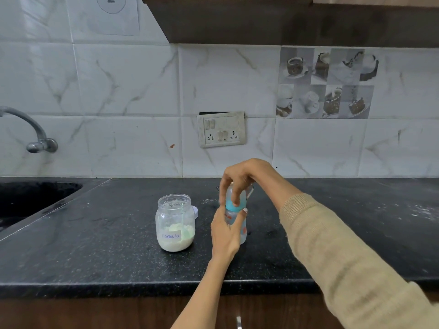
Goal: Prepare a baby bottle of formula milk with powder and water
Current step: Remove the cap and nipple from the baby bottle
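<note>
A clear baby bottle [240, 230] with a teal collar [230, 205] and a clear cap stands upright on the black counter [118, 257]. My left hand [224, 236] wraps around the bottle's body from the left. From above, my right hand [240, 178] comes down over the top, its fingers closed around the cap and collar. To the left of the bottle stands an open glass jar [175, 223] labelled "Formula", with white powder filling its lower part.
A white lid [195, 212] lies just behind the jar. Something metallic [250, 191] shows behind the bottle, mostly hidden. A dark sink [28, 200] and a wall tap [35, 136] sit at the left. Spilled powder dusts the counter's right side [418, 213].
</note>
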{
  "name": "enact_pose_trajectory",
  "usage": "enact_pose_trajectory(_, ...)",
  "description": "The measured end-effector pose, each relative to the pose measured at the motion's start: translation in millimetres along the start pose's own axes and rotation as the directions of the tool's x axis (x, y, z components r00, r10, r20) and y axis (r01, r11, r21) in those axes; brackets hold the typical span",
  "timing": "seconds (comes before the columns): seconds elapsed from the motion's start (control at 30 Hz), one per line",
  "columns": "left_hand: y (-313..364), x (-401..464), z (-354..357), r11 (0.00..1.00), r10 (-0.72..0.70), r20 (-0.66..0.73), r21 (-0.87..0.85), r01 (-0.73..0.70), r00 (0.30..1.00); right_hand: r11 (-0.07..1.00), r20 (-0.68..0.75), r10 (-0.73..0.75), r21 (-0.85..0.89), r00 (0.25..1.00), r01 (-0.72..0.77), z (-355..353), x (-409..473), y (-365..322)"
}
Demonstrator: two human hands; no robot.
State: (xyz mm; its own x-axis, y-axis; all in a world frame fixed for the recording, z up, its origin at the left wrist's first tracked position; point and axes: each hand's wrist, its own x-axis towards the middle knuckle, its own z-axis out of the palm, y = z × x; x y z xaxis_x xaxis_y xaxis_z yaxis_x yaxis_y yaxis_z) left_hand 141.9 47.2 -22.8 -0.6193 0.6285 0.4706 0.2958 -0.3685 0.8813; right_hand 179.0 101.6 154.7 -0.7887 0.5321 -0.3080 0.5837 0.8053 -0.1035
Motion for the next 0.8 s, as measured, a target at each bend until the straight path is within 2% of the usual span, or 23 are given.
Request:
enact_pose_trajectory(0.1, -2, 2, -1, 1.0, -0.003, -0.001, 0.022, 0.003, 1.0, 0.999, -0.086, -0.016, 0.05, 0.996, 0.021, 4, -2, -4)
enact_pose_trajectory(0.23, 3, -1, -1, 1.0, 0.003, 0.011, 0.029, -0.004, 1.0, 0.976, -0.137, 0.204, -0.046, 0.969, -0.212, 4, -3, -6)
enact_pose_trajectory(0.5, 2, -1, -2, 1.0, 0.021, 0.018, 0.005, -0.021, 1.0, 0.993, 0.016, 0.064, -0.105, 0.998, -0.062, -3, -4, -8)
enact_pose_trajectory(0.6, 2, -2, -2, 1.0, 0.008, 0.017, -0.007, -0.008, 1.0, 0.998, 0.009, 0.028, -0.063, 1.0, -0.027, 1, -3, -7)
enact_pose_trajectory(0.7, 6, -2, -2, 1.0, -0.009, 0.017, 0.014, 0.009, 1.0, 0.992, -0.087, 0.122, 0.002, 0.989, -0.123, 2, -3, -5)
enact_pose_trajectory(0.8, 10, -4, -2, 1.0, 0.002, 0.038, 0.018, -0.002, 0.999, 0.981, -0.087, 0.187, -0.03, 0.978, -0.191, 0, -1, -4)
